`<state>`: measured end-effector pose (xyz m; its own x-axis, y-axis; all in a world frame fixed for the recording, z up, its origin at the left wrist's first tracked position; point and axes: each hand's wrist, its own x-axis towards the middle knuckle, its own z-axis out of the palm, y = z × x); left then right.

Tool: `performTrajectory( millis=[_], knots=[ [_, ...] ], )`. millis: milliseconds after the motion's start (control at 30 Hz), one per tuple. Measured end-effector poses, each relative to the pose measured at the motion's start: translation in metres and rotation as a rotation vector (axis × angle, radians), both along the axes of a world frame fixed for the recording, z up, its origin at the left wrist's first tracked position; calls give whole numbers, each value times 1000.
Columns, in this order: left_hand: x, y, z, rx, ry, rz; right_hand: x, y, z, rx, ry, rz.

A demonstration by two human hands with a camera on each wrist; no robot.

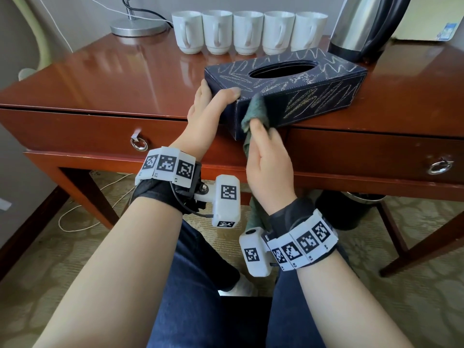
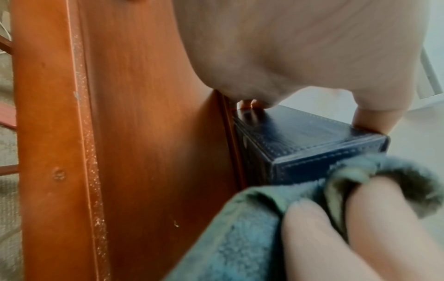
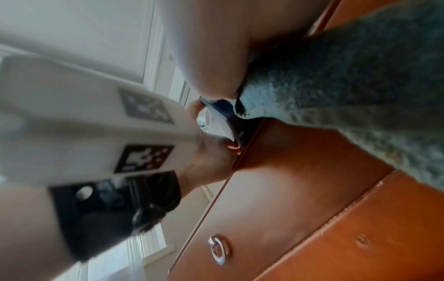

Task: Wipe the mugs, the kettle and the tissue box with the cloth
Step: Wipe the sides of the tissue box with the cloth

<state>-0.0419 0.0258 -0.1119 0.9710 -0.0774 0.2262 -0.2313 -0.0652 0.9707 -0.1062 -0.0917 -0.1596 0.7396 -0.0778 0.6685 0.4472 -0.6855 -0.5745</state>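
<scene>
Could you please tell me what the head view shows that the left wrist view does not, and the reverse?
Only the head view shows the five mugs, the kettle, the lamp base and the box's oval opening. Only the left wrist view shows the box's stitched corner close up. Both show the left hand gripping the tissue box while the right hand presses the cloth against it.

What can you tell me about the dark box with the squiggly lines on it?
The tissue box is a long, dark navy box that looks like stitched leather, with pale seams along its edges and gold scribbly lines on top and sides. An oval slot opens in the top; no tissue shows. It sits askew at the table's front edge, one corner jutting over. The left hand grips its near end, thumb on top. The right hand presses a green cloth against its front side.
</scene>
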Motion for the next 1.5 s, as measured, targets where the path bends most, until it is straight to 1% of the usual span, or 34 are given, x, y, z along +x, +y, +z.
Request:
performTrajectory(
  millis=[100,200,300,367,467,567,733,833,933,1000,1167,1300,1500],
  knots=[
    [-2,0,1,-15,15,-10,-3,2,-7,-117,-29,38],
    [1,1,0,-18,21,-24,-2,-6,-7,-175,-39,5],
    [2,1,-1,-33,22,-58,-1,-16,-9,-128,-13,-59],
    [4,2,1,-54,28,-70,-1,-19,-13,-106,15,-57],
    [7,6,8,-69,57,-89,-3,-24,-24,-131,68,-37],
    [6,9,17,-70,45,-110,-3,-31,-32,-151,120,-46],
    [16,22,17,-123,88,36,-3,-37,-32,-128,168,-60],
    [8,24,23,-109,50,126,-4,-35,-30,-142,140,-21],
    [9,22,17,-135,-7,240,-2,-32,-29,-160,92,-2],
    [6,17,14,-149,-52,273,1,-29,-29,-176,61,-4],
    [2,3,8,-65,-82,111,7,-29,-28,-204,49,-34],
    [7,2,1,-63,-86,100,8,-29,-28,-194,68,11],
    [12,2,1,-82,-7,84,8,-27,-30,-128,87,7]
  ],
)
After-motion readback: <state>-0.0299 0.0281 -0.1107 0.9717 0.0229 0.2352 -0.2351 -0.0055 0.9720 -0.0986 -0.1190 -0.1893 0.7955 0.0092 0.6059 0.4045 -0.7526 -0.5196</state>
